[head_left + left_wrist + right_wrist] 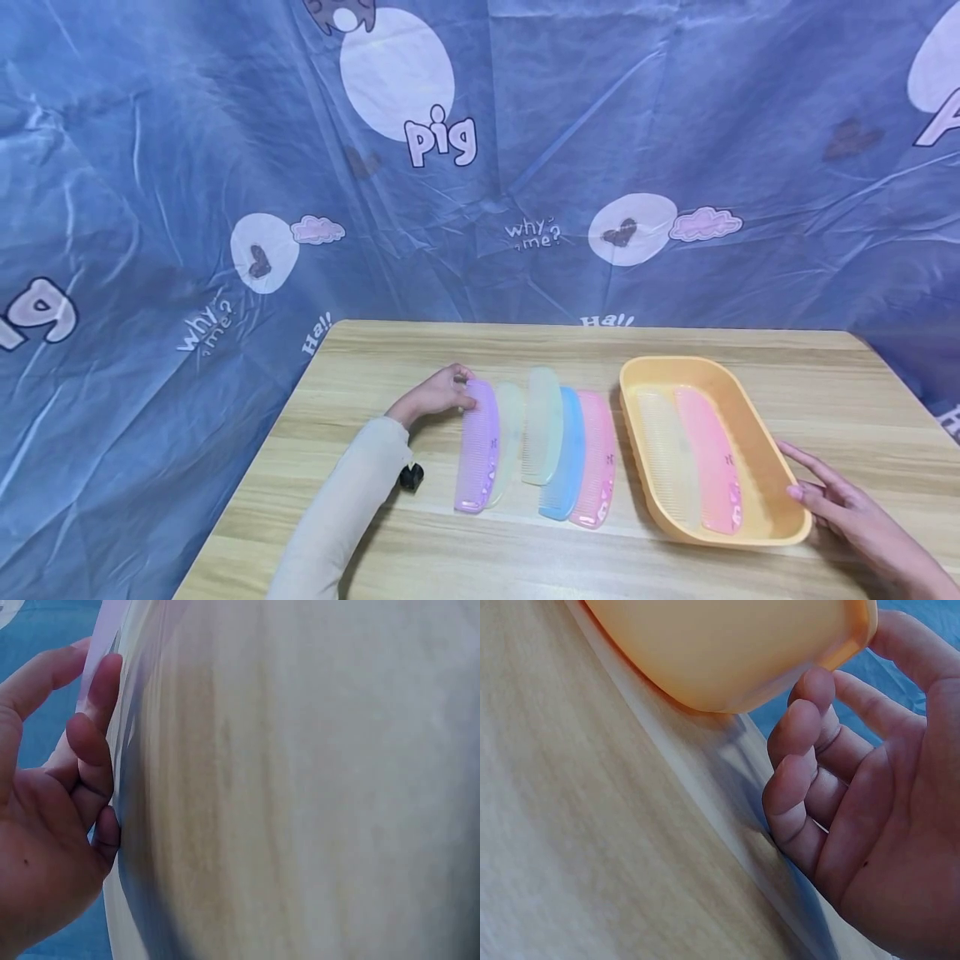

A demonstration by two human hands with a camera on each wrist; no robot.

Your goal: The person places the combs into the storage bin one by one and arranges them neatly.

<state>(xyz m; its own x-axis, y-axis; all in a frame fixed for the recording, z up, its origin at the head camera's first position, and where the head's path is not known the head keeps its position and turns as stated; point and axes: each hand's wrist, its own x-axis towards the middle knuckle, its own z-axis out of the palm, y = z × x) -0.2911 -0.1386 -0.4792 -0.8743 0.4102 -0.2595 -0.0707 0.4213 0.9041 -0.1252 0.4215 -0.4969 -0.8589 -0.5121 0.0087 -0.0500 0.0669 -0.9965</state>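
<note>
At the left of a row of combs, my left hand (442, 392) pinches the upper end of a purple comb (477, 450). A strip of this purple comb (101, 645) shows between thumb and fingers in the left wrist view. Beside it lie a pale yellow comb (510, 442), a pale green comb (543, 425), a blue comb (566, 467) and a pink comb (597, 458). My right hand (840, 504) holds the right rim of a yellow-orange plastic tray (757, 450), thumb at the edge. Inside the tray lie another pale yellow comb (667, 458) and another pink comb (708, 458).
The wood-grain table (420, 550) carries everything. Next to the left sleeve (345, 508) is a small black object (411, 477). A blue printed cloth (480, 183) hangs behind the table and along its sides.
</note>
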